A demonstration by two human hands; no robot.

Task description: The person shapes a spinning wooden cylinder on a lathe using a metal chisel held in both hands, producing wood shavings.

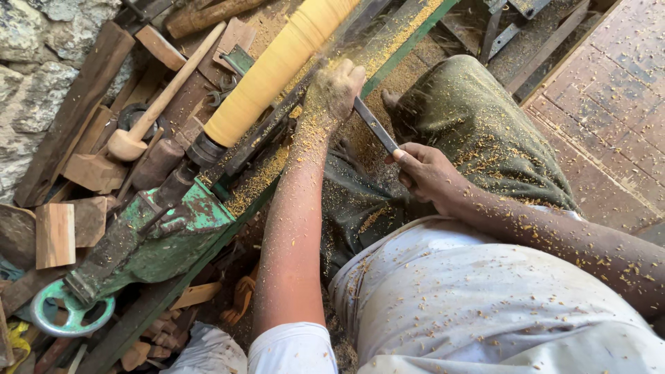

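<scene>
A long pale yellow wooden cylinder (277,66) is mounted on a green lathe (176,232) and runs diagonally up to the right. My left hand (336,86), coated in sawdust, presses the front of a flat metal chisel (374,125) down by the cylinder. My right hand (426,173) grips the chisel's rear end, lower and to the right. Sawdust and shavings cover both forearms, my white shirt and my olive trousers (478,131).
A wooden mallet (149,114) and several wood blocks and offcuts (55,232) lie at the left beside a stone wall (31,55). A green handwheel (69,312) sits at the lathe's near end. A brick floor (616,104) lies to the right.
</scene>
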